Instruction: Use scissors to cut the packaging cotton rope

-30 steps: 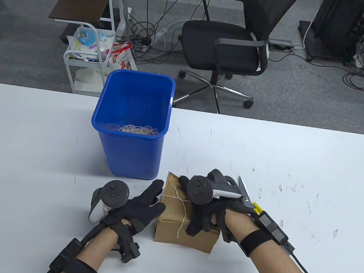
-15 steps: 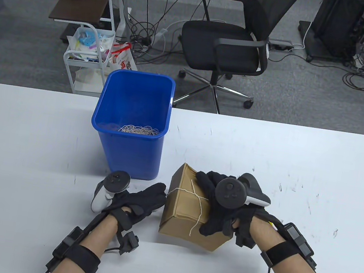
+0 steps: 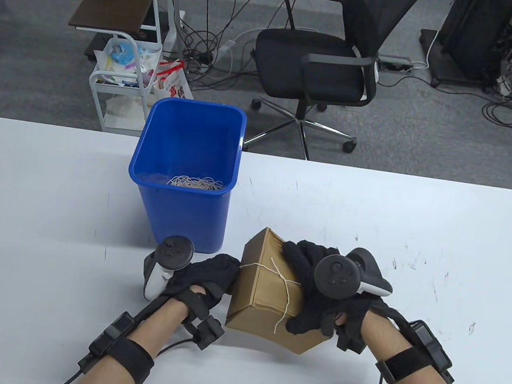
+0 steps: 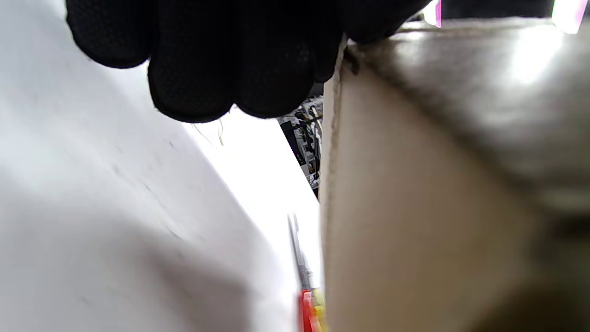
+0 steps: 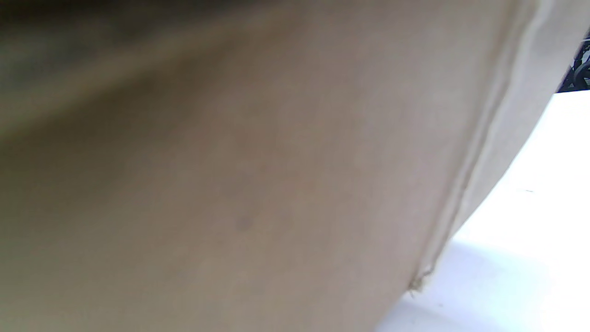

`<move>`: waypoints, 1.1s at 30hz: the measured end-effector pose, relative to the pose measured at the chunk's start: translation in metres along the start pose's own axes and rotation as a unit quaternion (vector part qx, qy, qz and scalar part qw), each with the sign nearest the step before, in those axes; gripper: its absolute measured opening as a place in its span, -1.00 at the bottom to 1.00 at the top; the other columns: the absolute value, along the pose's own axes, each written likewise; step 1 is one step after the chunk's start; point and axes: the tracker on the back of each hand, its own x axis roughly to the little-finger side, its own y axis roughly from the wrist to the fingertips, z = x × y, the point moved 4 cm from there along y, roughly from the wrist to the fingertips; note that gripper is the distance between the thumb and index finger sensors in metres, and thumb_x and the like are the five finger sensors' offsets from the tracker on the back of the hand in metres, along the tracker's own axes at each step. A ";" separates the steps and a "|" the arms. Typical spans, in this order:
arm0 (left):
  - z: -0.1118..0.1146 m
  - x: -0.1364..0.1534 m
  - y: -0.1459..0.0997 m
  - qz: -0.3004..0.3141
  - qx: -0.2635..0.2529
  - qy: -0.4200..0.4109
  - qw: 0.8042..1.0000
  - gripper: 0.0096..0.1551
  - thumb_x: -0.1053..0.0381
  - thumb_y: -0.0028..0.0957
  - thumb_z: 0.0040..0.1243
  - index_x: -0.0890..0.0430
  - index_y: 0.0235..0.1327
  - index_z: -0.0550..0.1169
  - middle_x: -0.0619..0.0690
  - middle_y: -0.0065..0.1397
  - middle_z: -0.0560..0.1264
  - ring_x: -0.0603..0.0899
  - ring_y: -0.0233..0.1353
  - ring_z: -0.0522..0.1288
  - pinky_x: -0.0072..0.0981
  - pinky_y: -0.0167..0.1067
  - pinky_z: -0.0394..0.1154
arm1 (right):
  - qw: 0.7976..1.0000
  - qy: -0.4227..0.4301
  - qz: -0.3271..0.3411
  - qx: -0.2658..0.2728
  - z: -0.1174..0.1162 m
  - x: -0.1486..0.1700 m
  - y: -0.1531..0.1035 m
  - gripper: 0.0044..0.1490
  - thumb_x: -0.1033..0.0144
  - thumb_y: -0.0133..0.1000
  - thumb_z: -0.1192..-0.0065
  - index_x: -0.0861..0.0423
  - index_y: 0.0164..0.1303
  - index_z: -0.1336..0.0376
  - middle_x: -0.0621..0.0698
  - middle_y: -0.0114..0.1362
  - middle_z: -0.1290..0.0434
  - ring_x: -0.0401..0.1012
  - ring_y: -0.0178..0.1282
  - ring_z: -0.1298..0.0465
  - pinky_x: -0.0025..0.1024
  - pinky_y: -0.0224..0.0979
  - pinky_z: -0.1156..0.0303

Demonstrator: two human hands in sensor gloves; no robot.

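A: Where was the brown cardboard box point(image 3: 270, 290) tied with white cotton rope point(image 3: 282, 281)?

B: Just in front and to the right of the blue plastic bin point(image 3: 185, 172), tipped up on one edge off the white surface point(image 3: 425, 217). A second earlier it had sat flat and square; half a second earlier it was already turning.

A: Hands?

B: Right hand point(image 3: 317, 297) gripped the box's right side, fingers draped over the top, thumb on the near face. Left hand point(image 3: 204, 280) had closed in from beside the box and pressed against its left face, fingers curled; the left wrist view showed its fingertips point(image 4: 207, 60) at the top edge.

A: Scissors?

B: Red-and-yellow-handled scissors point(image 4: 309, 309) lay on the surface on the box's far side from the left hand, seen only in the left wrist view; hidden behind the right hand from above. Neither hand held them.

A: Meaning?

B: Probably repositioning, exposing the rope crossing. Rope uncut. The bin held loose rope scraps point(image 3: 195, 183). The right hand would likely need to let go to fetch the scissors.
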 end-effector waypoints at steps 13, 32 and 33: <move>-0.034 -0.004 -0.014 -0.035 -0.026 0.414 0.909 -0.50 -0.16 0.05 0.12 0.13 0.08 0.52 0.02 0.04 0.66 0.27 0.15 0.64 0.26 0.25 0.47 | 0.994 -0.042 -0.103 0.015 0.029 0.052 -0.041 0.81 -0.41 -0.34 -0.57 0.27 0.57 0.46 0.56 0.59 0.26 0.58 0.47 0.07 0.72 0.38 0.22; 0.022 -0.051 0.015 0.039 0.047 0.382 0.922 -0.49 -0.16 0.07 0.10 0.07 0.18 0.48 0.01 0.17 0.63 0.27 0.27 0.60 0.24 0.33 0.44 | 0.987 -0.044 -0.145 0.058 0.053 0.079 -0.093 0.81 -0.41 -0.33 -0.57 0.28 0.58 0.46 0.56 0.59 0.26 0.58 0.47 0.07 0.72 0.38 0.22; 0.026 -0.050 0.020 0.036 0.050 0.377 0.924 -0.48 -0.15 0.07 0.10 0.06 0.22 0.44 0.02 0.23 0.60 0.28 0.32 0.56 0.25 0.35 0.42 | 0.987 -0.043 -0.143 0.062 0.053 0.078 -0.094 0.80 -0.41 -0.33 -0.57 0.28 0.58 0.46 0.56 0.59 0.27 0.58 0.47 0.08 0.72 0.38 0.22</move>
